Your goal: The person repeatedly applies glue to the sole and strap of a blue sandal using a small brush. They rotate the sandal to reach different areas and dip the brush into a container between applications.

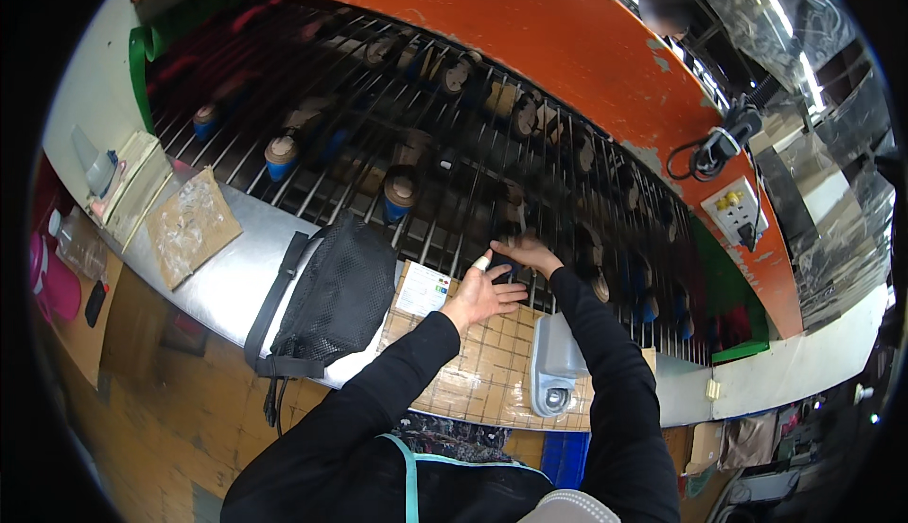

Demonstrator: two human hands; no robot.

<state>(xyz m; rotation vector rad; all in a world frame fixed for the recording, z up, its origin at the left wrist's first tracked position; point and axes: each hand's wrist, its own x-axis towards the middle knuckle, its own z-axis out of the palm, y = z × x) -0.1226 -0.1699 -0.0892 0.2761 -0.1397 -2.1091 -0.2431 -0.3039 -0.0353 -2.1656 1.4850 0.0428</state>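
Note:
My left hand [480, 295] is over the near edge of the metal bars, palm up with its fingers spread, and a white wrap [481, 263] shows on one finger. Close beside it, my right hand [530, 254] stretches its fingers leftward over the bars. A small dark piece [502, 271] shows between the hands; I cannot tell whether either one touches it. Several blue shoe lasts with brown soles stand on the rack of metal bars [312, 203], among them one last [398, 197] near my left hand and another last [281, 157] farther left.
Below my hands lies a taped cardboard sheet [463, 372] with a paper card [423, 288] and a grey housing [558, 362]. A black mesh bag [340, 291] and a brown board [194, 225] are leftward. An orange hood [473, 12] arches above; an outlet [733, 213] is at right.

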